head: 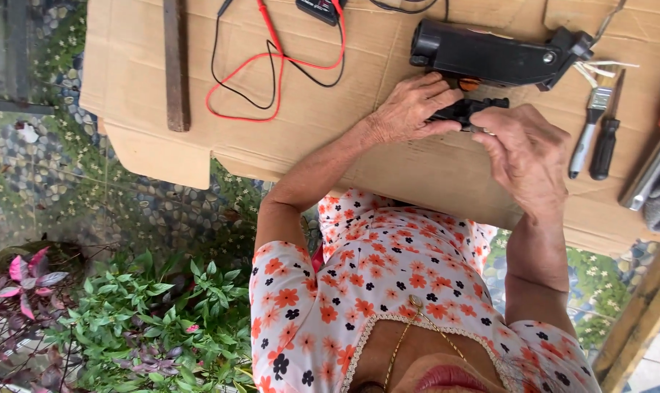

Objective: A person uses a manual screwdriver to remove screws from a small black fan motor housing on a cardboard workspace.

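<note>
My left hand [410, 109] and my right hand [523, 149] both grip a small black plastic part [467, 109] just above a sheet of cardboard [308, 131]. The left fingers wrap its left end, and the right fingers pinch its right end. Right behind it lies a larger black tool housing [490, 54] with an orange button on its underside and thin pale wires at its right end.
A meter [319, 9] with red and black leads [271, 65] lies at the back, with a wooden strip [175, 65] to its left. A small brush [590, 127], a black screwdriver [605, 142] and a metal cylinder [646, 171] lie right. Potted plants [155, 320] stand below left.
</note>
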